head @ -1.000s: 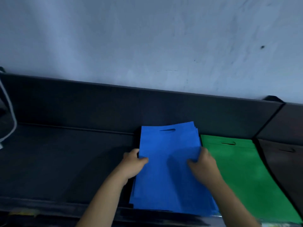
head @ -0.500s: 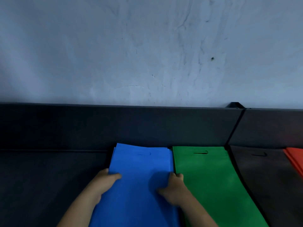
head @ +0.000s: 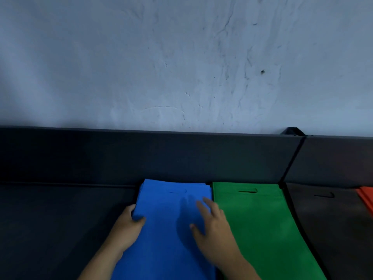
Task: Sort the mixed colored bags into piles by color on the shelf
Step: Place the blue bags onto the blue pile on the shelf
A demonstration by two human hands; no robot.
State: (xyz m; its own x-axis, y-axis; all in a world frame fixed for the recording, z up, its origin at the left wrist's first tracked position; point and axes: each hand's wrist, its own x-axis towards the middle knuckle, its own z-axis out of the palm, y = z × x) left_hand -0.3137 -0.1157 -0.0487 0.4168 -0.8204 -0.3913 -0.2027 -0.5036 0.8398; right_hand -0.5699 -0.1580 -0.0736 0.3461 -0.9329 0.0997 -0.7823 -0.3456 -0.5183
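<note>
Blue bags (head: 165,229) stacked on shelf (head: 60,219), green pile (head: 256,223) adjacent

left hand (head: 126,227) grips blue pile (head: 169,229) edge | right hand (head: 212,225) flat on top

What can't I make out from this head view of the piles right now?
- Blue pile: near end is cut off by the bottom frame edge; bag count is too fine to tell.
- Red pile: only a corner shows; the right edge cuts off the rest.
- Right hand: motion blur smears the fingers, so their contact with the blue pile is unclear.
- Dark pile: blends into the black shelf; its exact colour is unclear.
</note>
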